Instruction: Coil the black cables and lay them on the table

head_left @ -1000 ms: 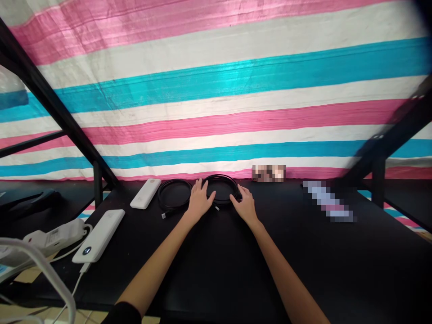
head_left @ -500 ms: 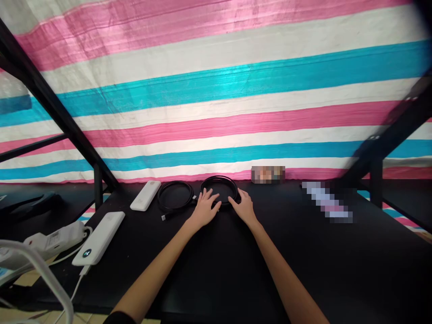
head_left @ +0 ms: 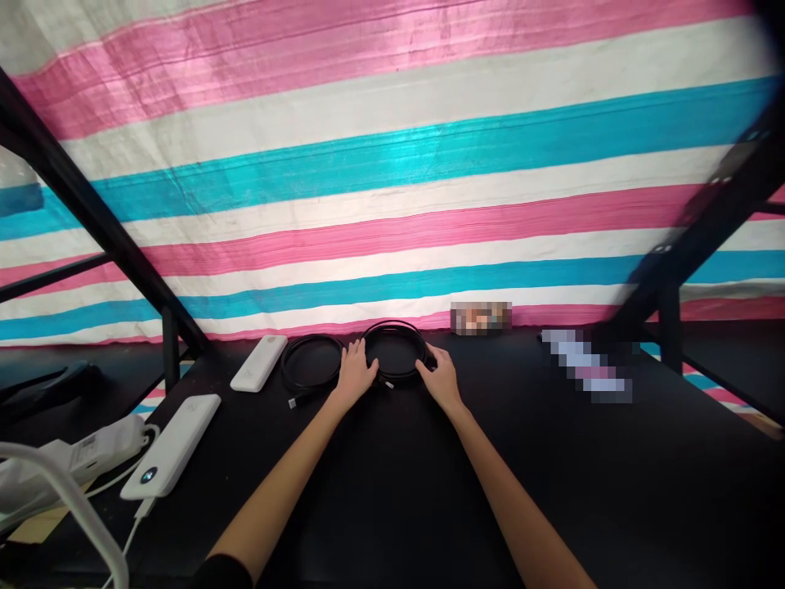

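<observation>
A coiled black cable [head_left: 394,326] lies on the black table, with a small pale connector [head_left: 386,384] at its near side. My left hand [head_left: 356,372] is at the coil's left side, its thumb towards the inside of the loop and its fingers on the outer side. On the opposite side, my right hand [head_left: 440,378] grips the rim between thumb and fingers. A second coiled black cable [head_left: 288,366] rests just left of my left hand, which hides part of it. A connector plug [head_left: 293,402] sticks out from that coil's near side.
Two white power banks, one farther back [head_left: 258,363] and one nearer [head_left: 172,446] with a cable plugged in, lie on the left. Beside them is a white power strip [head_left: 104,448]. Blurred-out items [head_left: 482,318] stand behind and right. Black metal frame bars [head_left: 123,245] flank the table [head_left: 392,507].
My left hand has shifted left from over the coil to its left side, uncovering the small connector. My right hand stays at the right rim. The view has shifted slightly.
</observation>
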The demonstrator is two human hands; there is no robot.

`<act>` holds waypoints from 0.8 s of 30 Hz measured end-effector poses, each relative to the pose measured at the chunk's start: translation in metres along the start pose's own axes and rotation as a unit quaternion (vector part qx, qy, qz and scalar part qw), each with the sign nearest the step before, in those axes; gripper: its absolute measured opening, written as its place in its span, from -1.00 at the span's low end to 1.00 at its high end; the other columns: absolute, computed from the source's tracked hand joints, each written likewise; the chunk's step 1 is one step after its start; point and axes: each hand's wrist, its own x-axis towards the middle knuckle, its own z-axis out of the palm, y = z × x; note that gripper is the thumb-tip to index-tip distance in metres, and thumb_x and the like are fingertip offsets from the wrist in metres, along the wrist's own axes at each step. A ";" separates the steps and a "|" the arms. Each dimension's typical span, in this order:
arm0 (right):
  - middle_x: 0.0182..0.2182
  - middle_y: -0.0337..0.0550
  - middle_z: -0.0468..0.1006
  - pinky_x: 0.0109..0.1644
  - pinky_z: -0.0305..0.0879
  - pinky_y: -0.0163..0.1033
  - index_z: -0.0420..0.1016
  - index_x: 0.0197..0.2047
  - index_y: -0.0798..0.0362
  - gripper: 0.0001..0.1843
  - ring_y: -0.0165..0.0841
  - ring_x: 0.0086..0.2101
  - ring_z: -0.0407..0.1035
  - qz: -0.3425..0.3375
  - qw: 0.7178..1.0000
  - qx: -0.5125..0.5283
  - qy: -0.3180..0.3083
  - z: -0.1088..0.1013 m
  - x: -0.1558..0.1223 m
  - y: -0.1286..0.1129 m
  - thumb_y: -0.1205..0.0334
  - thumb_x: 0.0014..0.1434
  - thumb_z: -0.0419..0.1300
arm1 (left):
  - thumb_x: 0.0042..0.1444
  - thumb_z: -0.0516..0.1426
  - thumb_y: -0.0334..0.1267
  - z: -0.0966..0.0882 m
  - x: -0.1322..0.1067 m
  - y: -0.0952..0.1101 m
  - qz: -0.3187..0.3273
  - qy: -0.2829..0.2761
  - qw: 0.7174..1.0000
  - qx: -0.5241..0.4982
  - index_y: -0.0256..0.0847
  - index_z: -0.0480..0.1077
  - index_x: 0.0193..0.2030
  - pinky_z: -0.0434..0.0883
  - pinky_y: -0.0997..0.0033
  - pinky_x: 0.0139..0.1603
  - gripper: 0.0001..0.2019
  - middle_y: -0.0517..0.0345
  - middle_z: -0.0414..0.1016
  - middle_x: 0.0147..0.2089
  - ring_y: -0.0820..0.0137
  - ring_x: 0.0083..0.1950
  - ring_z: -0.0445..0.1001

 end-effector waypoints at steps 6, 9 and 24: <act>-0.02 0.07 0.43 0.06 0.25 -0.02 0.31 0.17 0.15 -0.39 -0.12 0.01 0.32 -0.007 1.000 0.004 0.019 0.000 -0.003 -0.003 0.08 0.06 0.09 | 0.21 -0.02 -0.31 -0.012 0.027 0.009 0.047 0.026 0.998 0.044 -0.38 0.11 0.28 -0.01 0.13 0.34 -0.51 -0.20 0.21 0.29 0.18 0.33 0.12; -0.01 0.11 0.43 0.10 0.19 0.05 0.33 0.15 0.19 -0.38 -0.07 0.02 0.32 -0.004 1.000 -0.010 0.020 0.001 -0.004 -0.005 0.07 0.05 0.11 | 0.25 0.00 -0.28 -0.014 0.049 0.016 0.061 0.024 0.996 0.066 -0.30 0.23 0.19 0.22 0.04 0.20 -0.63 -0.12 0.34 0.17 0.20 0.18 0.31; -0.05 0.02 0.46 0.08 0.24 0.01 0.47 0.03 0.10 -0.51 -0.09 -0.03 0.38 -0.017 0.999 0.015 0.028 0.001 0.007 -0.003 0.11 0.03 0.13 | 0.20 0.11 -0.18 -0.010 0.088 0.027 0.058 -0.059 0.989 0.124 -0.25 0.31 0.08 0.44 0.11 -0.06 -0.66 -0.02 0.38 0.06 0.26 -0.03 0.43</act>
